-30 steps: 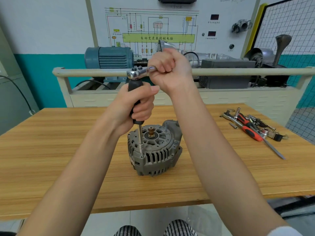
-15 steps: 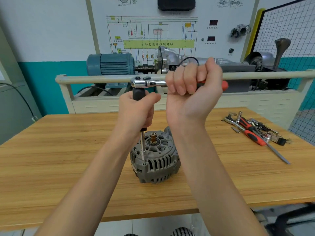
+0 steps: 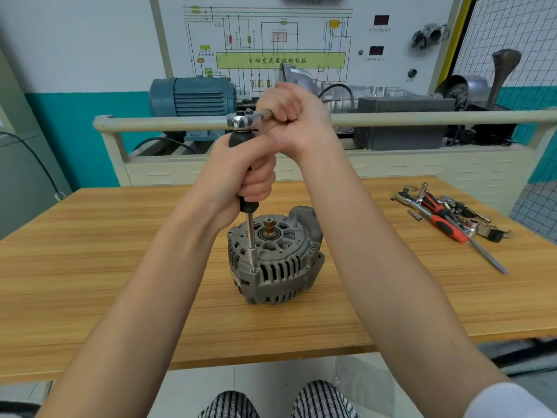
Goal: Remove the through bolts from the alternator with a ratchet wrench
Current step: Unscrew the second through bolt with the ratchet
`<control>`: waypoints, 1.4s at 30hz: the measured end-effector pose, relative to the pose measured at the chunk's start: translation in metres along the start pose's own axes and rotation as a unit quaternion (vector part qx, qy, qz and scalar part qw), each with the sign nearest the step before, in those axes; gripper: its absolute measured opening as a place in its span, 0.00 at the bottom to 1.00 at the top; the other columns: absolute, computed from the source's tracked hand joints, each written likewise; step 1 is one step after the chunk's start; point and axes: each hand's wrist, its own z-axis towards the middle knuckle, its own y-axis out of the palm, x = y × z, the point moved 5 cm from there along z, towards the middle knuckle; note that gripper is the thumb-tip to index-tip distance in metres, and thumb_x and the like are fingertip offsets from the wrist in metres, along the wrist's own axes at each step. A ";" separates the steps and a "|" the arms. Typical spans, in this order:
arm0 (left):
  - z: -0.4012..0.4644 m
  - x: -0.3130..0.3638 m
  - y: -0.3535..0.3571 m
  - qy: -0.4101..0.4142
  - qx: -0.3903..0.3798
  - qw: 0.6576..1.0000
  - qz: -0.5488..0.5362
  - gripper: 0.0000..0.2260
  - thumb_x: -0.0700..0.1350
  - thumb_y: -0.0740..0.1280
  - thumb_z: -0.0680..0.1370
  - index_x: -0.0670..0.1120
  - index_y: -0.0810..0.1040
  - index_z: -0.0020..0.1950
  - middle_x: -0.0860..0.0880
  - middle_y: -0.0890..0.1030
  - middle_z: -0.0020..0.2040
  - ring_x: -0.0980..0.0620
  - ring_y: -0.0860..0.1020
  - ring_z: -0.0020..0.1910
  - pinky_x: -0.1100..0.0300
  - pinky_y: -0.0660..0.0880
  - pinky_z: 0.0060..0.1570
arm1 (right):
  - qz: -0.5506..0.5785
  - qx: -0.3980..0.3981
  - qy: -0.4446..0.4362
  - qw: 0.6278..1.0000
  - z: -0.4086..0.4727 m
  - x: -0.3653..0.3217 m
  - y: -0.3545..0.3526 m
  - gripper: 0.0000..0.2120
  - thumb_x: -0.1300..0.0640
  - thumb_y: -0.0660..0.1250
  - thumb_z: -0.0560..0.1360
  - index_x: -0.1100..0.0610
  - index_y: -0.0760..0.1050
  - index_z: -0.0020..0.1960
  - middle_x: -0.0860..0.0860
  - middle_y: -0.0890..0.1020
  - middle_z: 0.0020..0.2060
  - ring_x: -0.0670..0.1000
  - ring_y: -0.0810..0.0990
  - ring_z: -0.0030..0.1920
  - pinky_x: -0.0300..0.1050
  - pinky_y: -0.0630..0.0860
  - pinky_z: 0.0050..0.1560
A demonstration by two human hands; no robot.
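Head view: grey ribbed cast-metal alternator (image 3: 272, 260) stood at mid-bench (image 3: 90, 267), wood-grain top. Chrome ratchet wrench (image 3: 242, 120) head seated on black-handled extension (image 3: 250, 236), slim steel shaft set vertically into housing edge. Wrench handle swung back from half a second ago. Left hand (image 3: 241, 173) wrapped round extension grip; right hand (image 3: 289, 116) clenched on wrench handle.

Wooden table (image 3: 90, 267) (teal-banded wall (image 3: 84, 131))
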 end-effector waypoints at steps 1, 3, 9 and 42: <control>0.001 0.000 -0.002 0.003 0.027 1.000 0.008 0.20 0.38 0.63 0.75 0.47 0.58 0.26 0.53 0.57 0.19 0.57 0.54 0.17 0.70 0.53 0.21 | 0.016 -0.006 -0.010 1.000 0.000 0.000 0.000 0.32 0.56 0.50 0.82 0.57 0.58 0.19 0.51 0.58 0.13 0.50 0.58 0.12 0.35 0.54 0.16; 0.001 0.000 -0.005 0.014 0.077 0.997 0.025 0.21 0.35 0.61 0.77 0.47 0.57 0.28 0.53 0.57 0.20 0.56 0.53 0.18 0.69 0.53 0.21 | 0.022 0.001 -0.059 0.998 -0.003 -0.004 0.001 0.31 0.57 0.50 0.82 0.57 0.58 0.19 0.49 0.58 0.14 0.48 0.57 0.13 0.34 0.55 0.16; -0.001 -0.001 -0.010 0.045 0.198 0.978 0.047 0.19 0.33 0.62 0.75 0.48 0.59 0.29 0.54 0.59 0.20 0.55 0.54 0.19 0.68 0.53 0.22 | -0.126 -0.051 -0.328 0.935 -0.056 -0.003 0.021 0.19 0.61 0.50 0.81 0.54 0.56 0.32 0.47 0.58 0.17 0.47 0.56 0.18 0.40 0.55 0.23; -0.004 -0.003 -0.006 0.050 0.147 0.987 0.041 0.21 0.34 0.63 0.77 0.49 0.60 0.28 0.54 0.59 0.21 0.55 0.54 0.19 0.67 0.54 0.21 | -0.200 -0.127 -0.445 0.864 -0.085 0.012 0.030 0.27 0.61 0.49 0.82 0.53 0.60 0.23 0.47 0.59 0.17 0.48 0.55 0.20 0.43 0.54 0.26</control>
